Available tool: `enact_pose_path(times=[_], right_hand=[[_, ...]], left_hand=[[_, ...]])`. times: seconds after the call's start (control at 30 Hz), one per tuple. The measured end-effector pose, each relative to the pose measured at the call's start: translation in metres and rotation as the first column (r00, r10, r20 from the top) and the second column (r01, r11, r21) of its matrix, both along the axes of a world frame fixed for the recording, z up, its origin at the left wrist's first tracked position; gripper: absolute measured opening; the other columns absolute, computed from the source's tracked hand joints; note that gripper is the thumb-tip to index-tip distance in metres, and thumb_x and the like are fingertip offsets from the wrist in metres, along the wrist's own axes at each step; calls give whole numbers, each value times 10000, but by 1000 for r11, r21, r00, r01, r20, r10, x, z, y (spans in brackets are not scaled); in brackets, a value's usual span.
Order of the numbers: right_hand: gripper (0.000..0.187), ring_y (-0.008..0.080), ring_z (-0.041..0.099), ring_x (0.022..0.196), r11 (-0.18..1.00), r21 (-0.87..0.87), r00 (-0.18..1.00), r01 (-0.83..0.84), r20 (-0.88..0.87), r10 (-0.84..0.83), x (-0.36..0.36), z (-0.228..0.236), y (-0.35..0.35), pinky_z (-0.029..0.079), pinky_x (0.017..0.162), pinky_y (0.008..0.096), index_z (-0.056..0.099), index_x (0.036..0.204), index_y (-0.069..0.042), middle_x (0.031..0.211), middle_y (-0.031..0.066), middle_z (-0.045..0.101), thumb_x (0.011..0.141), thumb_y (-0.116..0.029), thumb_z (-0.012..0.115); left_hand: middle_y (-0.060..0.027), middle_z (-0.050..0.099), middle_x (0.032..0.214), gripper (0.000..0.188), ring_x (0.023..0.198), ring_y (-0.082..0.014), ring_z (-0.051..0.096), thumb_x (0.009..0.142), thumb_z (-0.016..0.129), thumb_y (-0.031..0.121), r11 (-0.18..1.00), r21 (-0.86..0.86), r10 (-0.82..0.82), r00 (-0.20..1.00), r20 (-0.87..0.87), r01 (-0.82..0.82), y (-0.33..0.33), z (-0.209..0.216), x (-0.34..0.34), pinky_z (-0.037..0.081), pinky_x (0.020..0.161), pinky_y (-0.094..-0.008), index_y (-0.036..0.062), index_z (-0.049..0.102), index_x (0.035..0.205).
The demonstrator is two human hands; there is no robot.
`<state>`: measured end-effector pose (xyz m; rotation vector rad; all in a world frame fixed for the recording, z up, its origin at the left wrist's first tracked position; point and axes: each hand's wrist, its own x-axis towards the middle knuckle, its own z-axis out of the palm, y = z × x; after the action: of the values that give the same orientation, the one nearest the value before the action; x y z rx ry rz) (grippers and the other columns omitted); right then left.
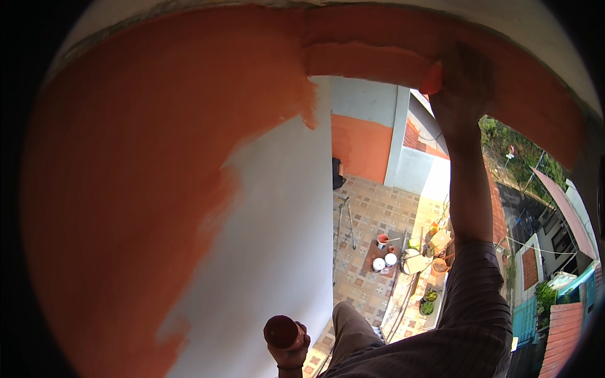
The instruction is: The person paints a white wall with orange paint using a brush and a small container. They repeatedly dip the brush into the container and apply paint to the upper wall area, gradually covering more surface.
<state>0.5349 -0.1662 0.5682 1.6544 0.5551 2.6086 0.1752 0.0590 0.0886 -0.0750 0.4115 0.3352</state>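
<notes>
My left hand (293, 358), low in the middle, is wrapped round a small cup (282, 332) with dark reddish paint showing at its top. My right arm reaches up to an orange-painted beam (372, 61). There my right hand (465, 94) lies closed against the beam, in shadow. A bright orange paint-covered end, seemingly of a paintbrush (432, 79), sticks out at its left side; the handle is hidden by the hand. A ridged edge in the paint runs along the beam toward that hand. The wall (252, 208) at left is part orange, part white.
Far below lies a tiled floor (365, 208) with paint buckets (384, 259) on a dark mat. Metal legs (343, 227) stand near the wall's edge, close to a partly visible person (338, 173). Potted plants (428, 302) line a ledge. Rooftops (564, 340) and a street lie at right.
</notes>
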Motion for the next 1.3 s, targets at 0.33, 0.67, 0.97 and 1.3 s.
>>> enact_pose_path(times=[0.33, 0.67, 0.97, 1.3], right_hand=[[288, 281, 647, 858, 999, -27, 999, -36, 31, 37, 33, 18, 31, 538, 735, 442, 676, 943, -203, 944, 51, 668, 666, -148, 735], [125, 282, 626, 808, 998, 59, 998, -9, 56, 6, 45, 29, 68, 512, 628, 473, 622, 821, -219, 883, 25, 602, 745, -173, 709], [125, 283, 627, 797, 998, 52, 1000, -31, 5, 30, 45, 29, 90, 519, 614, 466, 628, 813, -213, 902, 18, 599, 750, -154, 719], [63, 356, 603, 893, 972, 10, 971, -234, -37, 234, 41, 37, 120, 480, 679, 514, 646, 822, -109, 974, 131, 622, 813, -164, 675]], left_hand=[[-134, 687, 1132, 588, 1112, -342, 629, 937, 575, 627, 999, 25, -29, 997, 75, 27, 5, -8, -3, 570, 817, -457, 124, 659, 1230], [26, 675, 1086, 374, 1164, -244, 622, 881, 686, 527, 997, -60, 45, 995, -86, -51, 12, -13, -7, 538, 887, -401, 227, 688, 1103], [28, 688, 1081, 379, 1168, -240, 624, 862, 714, 510, 999, 7, 45, 996, -75, -44, 13, -13, -13, 540, 893, -398, 224, 691, 1110], [7, 669, 1108, 346, 1172, -246, 621, 905, 651, 481, 992, 109, 67, 997, -37, -62, 12, -7, -18, 536, 904, -405, 229, 672, 1142]])
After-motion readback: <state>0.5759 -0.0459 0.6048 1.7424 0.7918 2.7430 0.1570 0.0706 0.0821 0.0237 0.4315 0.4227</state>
